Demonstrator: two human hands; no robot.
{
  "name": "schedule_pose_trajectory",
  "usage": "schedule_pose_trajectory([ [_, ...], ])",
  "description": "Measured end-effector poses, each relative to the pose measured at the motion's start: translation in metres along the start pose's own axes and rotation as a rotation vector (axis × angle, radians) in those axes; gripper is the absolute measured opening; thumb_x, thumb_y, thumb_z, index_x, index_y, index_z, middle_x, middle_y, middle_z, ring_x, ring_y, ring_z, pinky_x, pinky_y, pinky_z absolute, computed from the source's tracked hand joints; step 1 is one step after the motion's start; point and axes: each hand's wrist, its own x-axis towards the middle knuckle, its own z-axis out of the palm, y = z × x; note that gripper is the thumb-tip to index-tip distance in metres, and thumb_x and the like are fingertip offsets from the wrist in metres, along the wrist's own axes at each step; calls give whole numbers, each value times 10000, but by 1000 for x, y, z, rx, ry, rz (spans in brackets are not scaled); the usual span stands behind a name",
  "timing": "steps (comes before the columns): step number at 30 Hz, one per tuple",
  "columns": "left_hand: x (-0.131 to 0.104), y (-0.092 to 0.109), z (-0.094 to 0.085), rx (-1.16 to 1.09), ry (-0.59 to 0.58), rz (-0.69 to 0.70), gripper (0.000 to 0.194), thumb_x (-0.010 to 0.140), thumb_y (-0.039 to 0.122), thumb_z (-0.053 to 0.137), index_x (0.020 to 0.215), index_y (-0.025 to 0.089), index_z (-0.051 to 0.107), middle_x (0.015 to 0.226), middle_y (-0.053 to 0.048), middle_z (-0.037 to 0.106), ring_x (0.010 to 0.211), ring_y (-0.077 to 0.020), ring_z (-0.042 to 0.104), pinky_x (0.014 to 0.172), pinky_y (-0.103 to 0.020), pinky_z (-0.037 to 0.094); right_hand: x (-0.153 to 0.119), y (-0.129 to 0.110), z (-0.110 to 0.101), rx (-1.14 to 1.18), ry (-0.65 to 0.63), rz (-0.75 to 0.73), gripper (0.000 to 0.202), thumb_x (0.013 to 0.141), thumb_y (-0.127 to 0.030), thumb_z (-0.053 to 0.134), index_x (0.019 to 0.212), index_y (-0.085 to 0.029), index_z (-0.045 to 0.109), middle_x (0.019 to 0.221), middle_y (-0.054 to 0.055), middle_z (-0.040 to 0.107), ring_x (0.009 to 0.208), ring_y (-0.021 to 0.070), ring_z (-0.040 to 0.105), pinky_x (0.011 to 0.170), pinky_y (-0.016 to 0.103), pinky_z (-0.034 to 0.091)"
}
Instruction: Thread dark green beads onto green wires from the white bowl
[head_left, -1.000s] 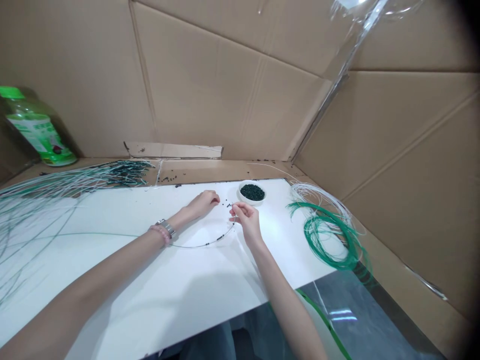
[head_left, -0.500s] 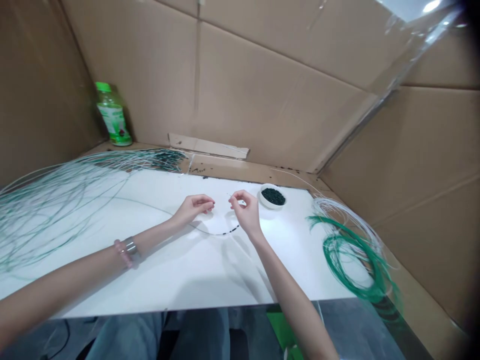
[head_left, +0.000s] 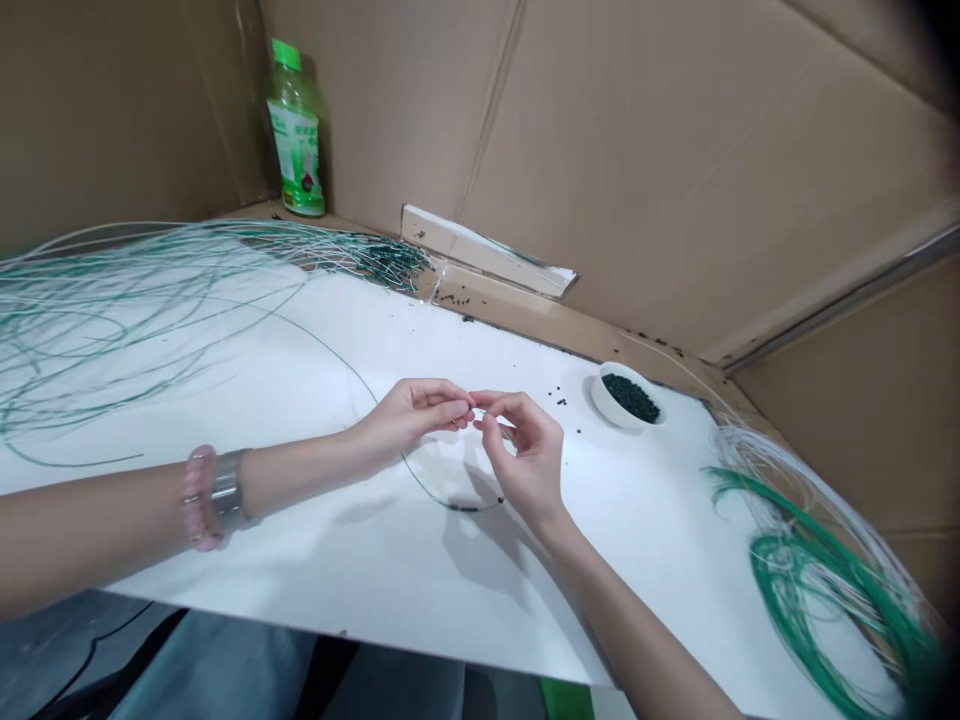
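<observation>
My left hand (head_left: 424, 415) is closed in a pinch, with a tiny dark bead (head_left: 471, 406) just showing at its fingertips. Touching or almost touching it, the fingertips of my right hand (head_left: 529, 450) pinch the end of a thin green wire (head_left: 424, 487). The wire hangs in a loop below both hands and runs back left behind my left wrist. Several dark beads (head_left: 463, 508) sit threaded along the low part of the loop. To the right of my right hand stands a white bowl (head_left: 609, 408) of dark green beads (head_left: 631, 398).
Many loose green and white wires (head_left: 150, 290) spread over the left of the white table (head_left: 300, 570), beaded ends bunched at the back. A coil of green wire (head_left: 787, 600) lies at right. A green bottle (head_left: 298, 150) stands by the cardboard wall (head_left: 637, 170). Stray beads (head_left: 559, 395) lie near the bowl.
My hands have come together from a gap apart, fingertips now meeting. The view has shifted and tilted, so the bottle and bowl appear further right.
</observation>
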Motion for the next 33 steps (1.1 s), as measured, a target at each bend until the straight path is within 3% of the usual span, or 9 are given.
schedule_pose_trajectory([
  [10,-8,3,-4,93,-73,-92,132,712,284,743,767,170,705,741,-2,695,690,-84,609,728,-203,470,-6,-3,-2,-99,-46,-122,108,771,-82,553,762,-189,558,891,48,676,806,138,666,654,268,608],
  [20,-9,7,-3,121,-110,-58,41,730,220,720,747,184,711,723,24,693,676,-54,596,683,-146,457,-5,-3,-4,-188,-74,-172,134,759,-65,563,768,-199,561,886,44,672,795,144,661,595,260,612],
  [33,-7,11,0,174,-103,-53,65,745,212,678,714,160,702,652,14,661,633,-66,583,659,-166,470,-3,-5,-9,-298,-103,-233,144,752,-56,563,764,-200,560,876,29,685,767,123,654,587,239,608],
])
